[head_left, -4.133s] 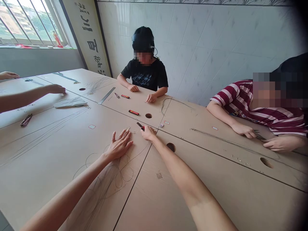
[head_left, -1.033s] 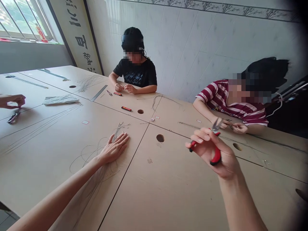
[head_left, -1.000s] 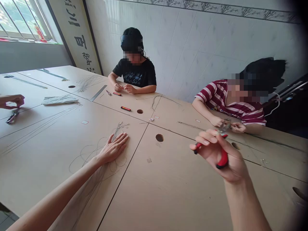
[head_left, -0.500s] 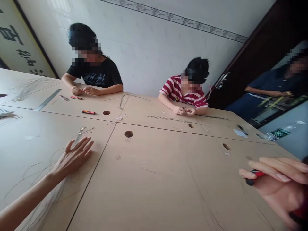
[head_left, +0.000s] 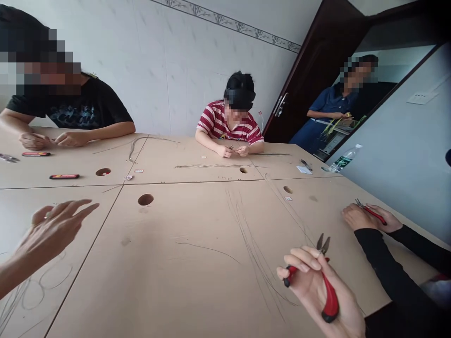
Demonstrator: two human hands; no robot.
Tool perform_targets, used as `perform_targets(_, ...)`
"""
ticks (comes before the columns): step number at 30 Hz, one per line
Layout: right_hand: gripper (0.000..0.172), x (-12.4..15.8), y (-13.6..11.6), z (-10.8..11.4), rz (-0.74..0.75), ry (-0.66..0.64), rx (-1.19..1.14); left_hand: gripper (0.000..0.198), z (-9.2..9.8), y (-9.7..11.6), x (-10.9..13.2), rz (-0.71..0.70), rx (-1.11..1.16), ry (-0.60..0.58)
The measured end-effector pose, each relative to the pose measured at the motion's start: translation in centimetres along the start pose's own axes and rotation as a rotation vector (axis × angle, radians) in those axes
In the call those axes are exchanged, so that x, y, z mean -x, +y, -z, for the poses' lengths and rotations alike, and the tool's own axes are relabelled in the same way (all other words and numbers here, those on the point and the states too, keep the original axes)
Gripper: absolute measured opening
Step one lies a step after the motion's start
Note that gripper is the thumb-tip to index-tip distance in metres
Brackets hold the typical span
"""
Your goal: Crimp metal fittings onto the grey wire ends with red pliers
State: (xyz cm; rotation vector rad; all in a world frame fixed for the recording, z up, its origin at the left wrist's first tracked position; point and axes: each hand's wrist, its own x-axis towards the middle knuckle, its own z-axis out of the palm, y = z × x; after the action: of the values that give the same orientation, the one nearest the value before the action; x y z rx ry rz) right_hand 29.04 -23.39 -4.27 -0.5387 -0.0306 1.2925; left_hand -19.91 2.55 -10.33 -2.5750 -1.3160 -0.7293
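Observation:
My left hand [head_left: 58, 230] is above the table at the left, its fingers stretched out and apart. Thin wires [head_left: 17, 300] lie loosely looped on the tabletop below its wrist. At the lower right, my right hand [head_left: 313, 281] is wrapped around pliers [head_left: 330, 298] with red and black handles. Their pointed jaws stand apart and face away from me. Long, thin strands [head_left: 250, 244] stretch over the tabletop to the left of the pliers. A single curved strand [head_left: 207, 246] lies near the middle.
Two people [head_left: 229, 112] sit across the table [head_left: 158, 291], hands together. At right, a co-worker's hands [head_left: 359, 217] hold red-handled pliers. Red-and-black tubes [head_left: 64, 176], round holes [head_left: 145, 199] and a bottle [head_left: 345, 158] are about. Another person [head_left: 331, 103] stands by the door.
The view has swung right. My left hand has lifted away from the wire bundle's end. My right hand with the pliers has come into fuller view, and the co-worker's hands now show.

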Motion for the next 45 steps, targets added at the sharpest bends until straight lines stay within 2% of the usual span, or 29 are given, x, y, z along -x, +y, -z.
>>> perform_targets(1, 0.026, 0.1, 0.4, 0.3, -0.032, 0.007, -0.012, 0.044, -0.3, 1.5, -1.6, -0.034, -0.086, -0.018)
perform_targets(2, 0.027, 0.3, 0.8, 0.7, -0.058, 0.016, -0.020, 0.042, -0.8, 3.4, -3.1, -0.104, -0.109, -0.092)
perform_targets(3, 0.028, 0.4, 1.2, 1.0, -0.077, 0.024, -0.024, 0.039, -1.6, 5.7, -4.6, -0.154, -0.103, -0.076)
perform_targets(5, 0.028, 0.5, 1.6, 1.8, -0.097, 0.041, -0.029, 0.033, -3.9, 11.0, -7.1, -0.298, -0.042, -0.107)
perform_targets(7, 0.029, 0.7, 1.8, 2.5, -0.100, 0.051, -0.036, 0.028, -6.7, 16.8, -8.6, -0.482, 0.089, -0.178)
perform_targets(9, 0.029, 1.0, 1.7, 3.3, -0.096, 0.051, -0.049, 0.025, -9.2, 22.2, -9.1, -0.644, 0.232, -0.205)
perform_targets(11, 0.028, 1.4, 1.4, 3.9, -0.096, 0.055, -0.057, 0.019, -11.1, 26.5, -8.9, -0.750, 0.290, -0.216)
perform_targets(14, 0.028, 1.9, 1.2, 4.6, -0.089, 0.065, -0.057, 0.020, -12.5, 30.4, -8.0, -0.838, 0.346, -0.210)
perform_targets(24, 0.027, 2.4, 1.6, 5.5, -0.076, 0.099, -0.049, 0.022, -12.4, 36.1, -3.9, -0.946, 0.449, -0.163)
perform_targets(29, 0.027, 2.9, 1.5, 5.4, -0.044, 0.108, 0.000, 0.022, -12.0, 36.6, -2.8, -0.890, 0.458, -0.157)
perform_targets(32, 0.027, 3.2, 1.6, 5.3, -0.015, 0.133, 0.057, 0.022, -11.6, 35.9, -3.3, -0.882, 0.480, -0.170)
perform_targets(37, 0.028, 4.1, 1.7, 5.6, -0.008, 0.153, 0.062, 0.010, -12.5, 35.1, -6.6, -0.791, 0.512, -0.179)
perform_targets(40, 0.029, 4.6, 1.6, 5.8, 0.012, 0.172, 0.063, 0.013, -13.5, 35.8, -7.9, -0.818, 0.541, -0.187)
perform_targets(45, 0.031, 4.8, 1.4, 5.9, 0.040, 0.200, 0.048, 0.012, -13.7, 37.7, -7.7, -0.856, 0.577, -0.195)
